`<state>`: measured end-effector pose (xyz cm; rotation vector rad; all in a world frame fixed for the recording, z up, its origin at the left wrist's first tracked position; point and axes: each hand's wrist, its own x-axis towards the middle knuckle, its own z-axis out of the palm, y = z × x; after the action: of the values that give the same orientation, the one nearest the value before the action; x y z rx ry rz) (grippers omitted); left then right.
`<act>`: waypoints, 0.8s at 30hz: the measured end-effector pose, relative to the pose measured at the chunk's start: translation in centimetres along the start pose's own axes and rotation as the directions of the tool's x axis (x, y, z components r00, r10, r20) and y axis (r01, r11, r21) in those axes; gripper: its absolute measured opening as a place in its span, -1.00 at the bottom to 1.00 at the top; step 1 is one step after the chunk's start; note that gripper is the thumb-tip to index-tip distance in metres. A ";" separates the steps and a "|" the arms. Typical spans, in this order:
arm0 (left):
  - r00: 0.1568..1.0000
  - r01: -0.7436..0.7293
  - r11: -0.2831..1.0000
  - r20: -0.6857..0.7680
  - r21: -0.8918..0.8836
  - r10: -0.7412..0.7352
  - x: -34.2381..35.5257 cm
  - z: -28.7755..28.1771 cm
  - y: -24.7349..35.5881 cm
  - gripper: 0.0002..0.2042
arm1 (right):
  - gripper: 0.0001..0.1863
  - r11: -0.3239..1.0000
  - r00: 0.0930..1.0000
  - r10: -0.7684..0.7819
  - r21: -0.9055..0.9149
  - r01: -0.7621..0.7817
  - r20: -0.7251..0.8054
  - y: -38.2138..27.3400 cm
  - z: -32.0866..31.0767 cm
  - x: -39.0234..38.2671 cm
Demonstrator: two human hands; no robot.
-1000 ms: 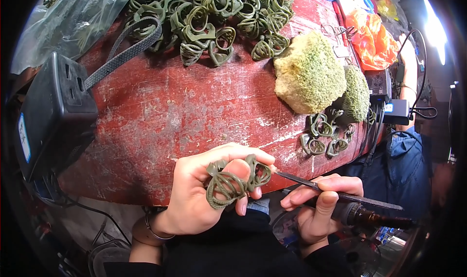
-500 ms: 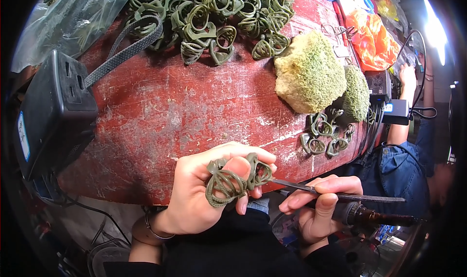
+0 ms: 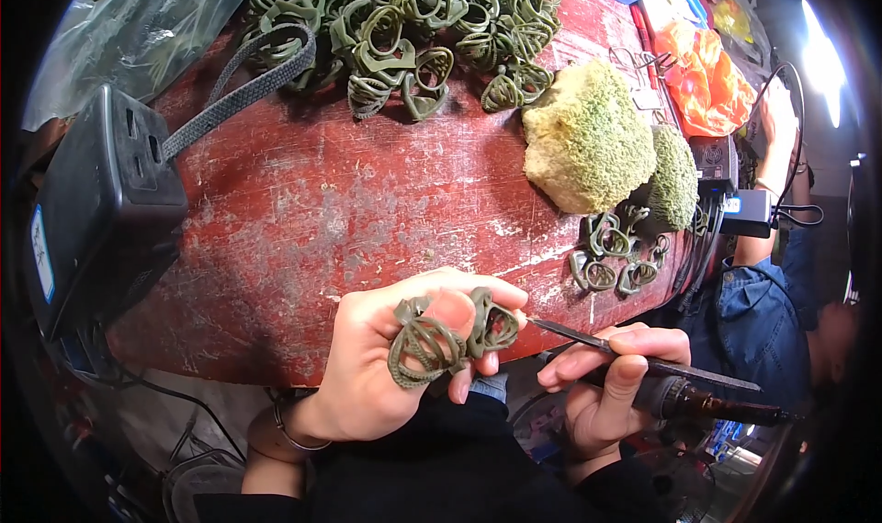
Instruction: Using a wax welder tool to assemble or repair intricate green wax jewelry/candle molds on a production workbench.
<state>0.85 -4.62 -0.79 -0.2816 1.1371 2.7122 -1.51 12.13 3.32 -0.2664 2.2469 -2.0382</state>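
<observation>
My left hand (image 3: 372,362) is closed around two green openwork ring pieces (image 3: 423,350), which look like wax, with the thumb pressing between them. Their domed, ribbed sides face up beside the thumb and forefinger. In my right hand (image 3: 602,399) a slim dark needle file (image 3: 694,372) is pinched between thumb and fingers. Its narrow tip points left and ends close to my left fingertips, a little apart from the ring pieces. A dark cylindrical handpiece (image 3: 675,402) lies along the same palm under the file, its brown end sticking out to the right.
On the worn red table (image 3: 349,201) a heap of similar green rings (image 3: 404,36) lies at the back. Rough yellow-green foam blocks (image 3: 588,142) and several rings (image 3: 611,256) sit at right. A black box with a strap (image 3: 129,201) stands left. A co-worker's arm (image 3: 776,146) shows far right.
The file's tip has drawn back to the right, away from the ring pieces, and its rear end dips lower. My left hand barely shifts. The co-worker's hand has moved up.
</observation>
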 end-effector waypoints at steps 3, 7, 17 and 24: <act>1.000 0.024 1.000 0.004 0.018 -0.024 -0.2 -0.1 1.3 -0.65 | -0.72 0.999 1.000 0.009 0.037 -0.008 -0.016 -1.0 1.2 -0.1; 0.999 -0.040 0.998 -0.022 0.054 0.041 -0.1 0.6 -0.6 -0.70 | -0.73 0.998 0.999 -0.008 -0.063 0.011 0.049 0.2 -0.7 -0.6; 0.999 -0.029 0.991 -0.017 0.127 0.032 -0.1 0.5 -0.5 -0.73 | -0.71 0.996 0.999 -0.038 -0.077 0.037 -0.003 0.2 0.5 0.1; 0.994 -0.099 0.978 -0.022 0.182 0.105 -0.3 0.9 -0.3 -0.75 | -0.73 0.997 0.997 0.077 -0.012 -0.077 -0.009 -0.2 -0.7 0.5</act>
<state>1.12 -3.82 -0.34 -0.2463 1.4341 2.6740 -2.13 12.68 3.64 -0.1702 2.2386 -1.9915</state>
